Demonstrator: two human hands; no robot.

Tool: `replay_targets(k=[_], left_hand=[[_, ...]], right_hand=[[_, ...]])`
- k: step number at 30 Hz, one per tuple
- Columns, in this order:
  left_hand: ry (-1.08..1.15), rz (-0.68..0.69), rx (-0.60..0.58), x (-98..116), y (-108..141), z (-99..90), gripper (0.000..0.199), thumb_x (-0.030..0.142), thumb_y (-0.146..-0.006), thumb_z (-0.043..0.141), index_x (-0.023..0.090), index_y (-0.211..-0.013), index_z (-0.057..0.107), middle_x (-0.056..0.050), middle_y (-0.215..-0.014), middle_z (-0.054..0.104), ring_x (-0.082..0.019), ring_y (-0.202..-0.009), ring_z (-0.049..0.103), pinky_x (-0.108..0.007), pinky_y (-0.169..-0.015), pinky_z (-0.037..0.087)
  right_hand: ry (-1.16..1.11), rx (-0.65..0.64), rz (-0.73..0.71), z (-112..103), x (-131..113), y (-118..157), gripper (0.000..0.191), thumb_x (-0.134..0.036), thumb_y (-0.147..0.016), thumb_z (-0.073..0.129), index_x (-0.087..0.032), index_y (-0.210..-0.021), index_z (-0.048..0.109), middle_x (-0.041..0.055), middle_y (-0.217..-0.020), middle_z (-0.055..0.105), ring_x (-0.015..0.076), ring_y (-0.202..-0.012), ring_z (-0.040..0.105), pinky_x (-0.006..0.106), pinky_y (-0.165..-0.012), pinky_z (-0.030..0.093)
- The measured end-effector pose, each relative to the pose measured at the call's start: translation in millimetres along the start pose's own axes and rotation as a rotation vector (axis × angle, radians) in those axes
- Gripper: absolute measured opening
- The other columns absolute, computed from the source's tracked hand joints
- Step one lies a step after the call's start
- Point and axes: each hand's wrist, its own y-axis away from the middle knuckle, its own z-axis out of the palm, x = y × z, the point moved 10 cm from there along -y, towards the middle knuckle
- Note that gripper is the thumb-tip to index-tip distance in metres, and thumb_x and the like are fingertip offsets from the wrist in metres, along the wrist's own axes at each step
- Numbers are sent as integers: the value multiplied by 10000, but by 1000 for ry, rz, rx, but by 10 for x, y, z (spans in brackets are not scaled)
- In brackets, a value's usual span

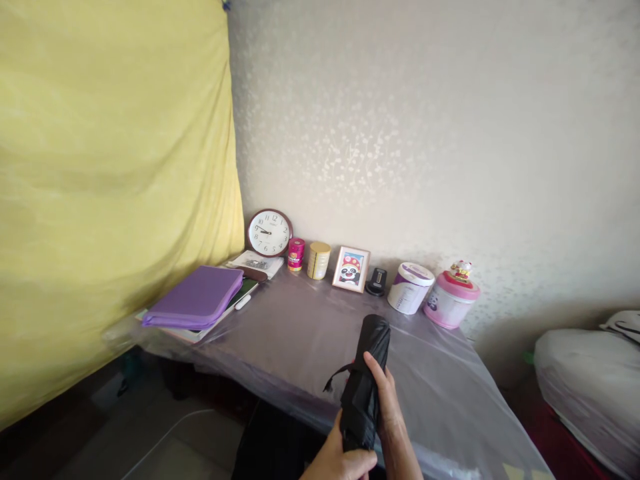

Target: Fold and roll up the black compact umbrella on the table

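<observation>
- I see the folded black umbrella (358, 393) low in the frame, right of the middle, tilted, its top over the counter (290, 327).
- My left hand (346, 461) has its fingers wrapped around the bottom end.
- My right hand (391, 403) presses its right side; some fingers are hidden.
- A purple folder (197, 297) lies at middle left.

Pale sheen on wall (357, 153); floor (187, 453) below table (295, 320) dark; edges stretched.
</observation>
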Motion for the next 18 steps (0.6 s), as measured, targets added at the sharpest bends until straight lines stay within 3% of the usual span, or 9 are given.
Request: replay_targets(k=[2,5,8,11,13,16,18], left_hand=[[-101,55,118,23,-2,-109,696,235,-638,551,178,-1264,252,69,-555,500,-86,-441,443,-200,-492,342],[-290,111,277,75,44,-294,776,204,-626,583,173,-1304,207,-23,-803,600,-138,-682,574,-217,-650,388],[-404,46,300,62,82,-392,823,221,-638,592,172,-1334,155,-63,-882,617,-184,-802,592,-236,-702,386],[-324,75,192,146,92,-333,866,240,-609,639,190,-1324,153,-34,-811,617,-168,-716,597,-246,-672,398],[-160,88,51,185,86,-205,860,301,-608,661,195,-1303,166,9,-692,595,-142,-614,581,-253,-633,406],[160,34,-170,179,98,33,797,532,-645,597,184,-1254,219,15,-641,576,-108,-512,544,-233,-551,388],[303,13,-237,186,112,134,784,643,-649,525,189,-1227,253,-2,-673,584,-82,-464,512,-202,-494,343]], right_hand=[[39,-2,-45,5,-34,-13,563,-500,-500,708,-124,-905,597,10,-614,628,172,-521,583,278,-499,476],[65,35,-81,-22,-35,-28,603,-470,-475,729,-145,-960,579,-7,-636,628,176,-571,593,270,-529,479],[38,41,-58,-29,25,-36,581,-477,-488,723,-158,-951,574,-18,-618,620,171,-560,586,269,-526,473],[-4,29,-3,-33,90,-22,559,-507,-509,704,-154,-923,573,-23,-575,604,163,-513,570,270,-496,463],[-33,12,58,-27,142,6,540,-538,-519,686,-148,-876,578,-21,-542,590,161,-480,560,271,-466,454],[-106,-58,200,42,273,84,489,-589,-554,636,-146,-752,576,-6,-486,569,157,-423,537,273,-413,437],[-182,-106,287,107,353,140,461,-599,-583,610,-152,-686,564,1,-460,561,145,-388,517,268,-385,427]])
